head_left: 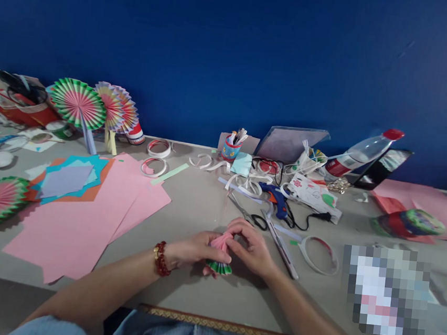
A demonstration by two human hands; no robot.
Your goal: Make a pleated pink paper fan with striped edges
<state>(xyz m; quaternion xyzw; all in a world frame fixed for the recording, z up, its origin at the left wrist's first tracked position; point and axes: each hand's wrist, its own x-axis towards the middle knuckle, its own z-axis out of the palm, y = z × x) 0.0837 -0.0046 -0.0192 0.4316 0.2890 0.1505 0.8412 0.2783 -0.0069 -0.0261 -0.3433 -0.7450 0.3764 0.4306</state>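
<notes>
Near the table's front edge, a small pleated paper fan [222, 241], pink with a green and white zigzag edge, is pinched together in both hands. My left hand [195, 249], with a red bead bracelet on its wrist, has thumb and fingers closed round its lower part. The fingers of my right hand [248, 246] are bent and pinch its upper pink end. Part of the paper is hidden by the fingers. Just beyond my right hand lie black-handled scissors [258, 221] and a slim cutter knife [282, 249].
Large pink sheets [95, 223] lie at left, under stacked blue and purple paper [68, 180]. Finished pleated fans [78, 105] stand at the back left. Tape rolls [159, 149], a blue glue gun [278, 200], a pen cup [231, 148] and a tilted bottle [361, 153] line the back.
</notes>
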